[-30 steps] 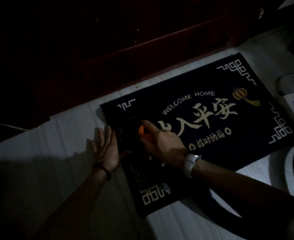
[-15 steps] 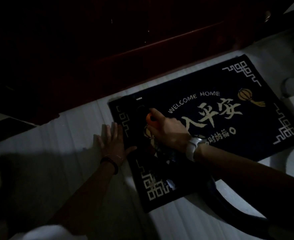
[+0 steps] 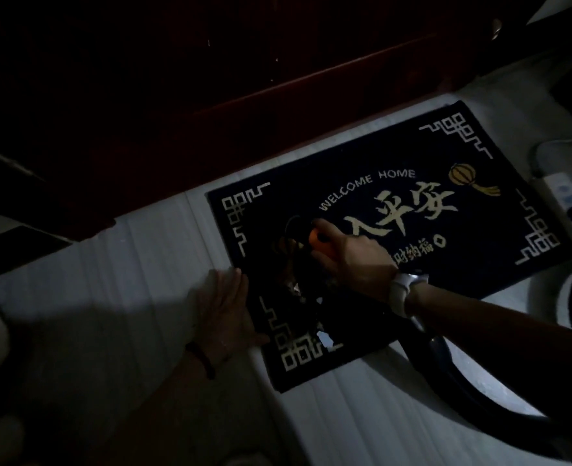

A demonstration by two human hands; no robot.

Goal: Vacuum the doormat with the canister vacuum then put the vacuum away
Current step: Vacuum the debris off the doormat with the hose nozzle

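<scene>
Lying on the pale floor, the doormat (image 3: 395,230) has the vacuum nozzle (image 3: 318,243) on its left part, under the right hand (image 3: 355,260), whose fingers curl round the nozzle's orange section. The left hand (image 3: 227,307) presses flat, fingers straight, on the mat's left edge, with the dark hose (image 3: 452,381) trailing off to the right.

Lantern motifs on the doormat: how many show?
1. A yellow lantern motif sits near the doormat's far right corner. The right hand may hide another.
</scene>
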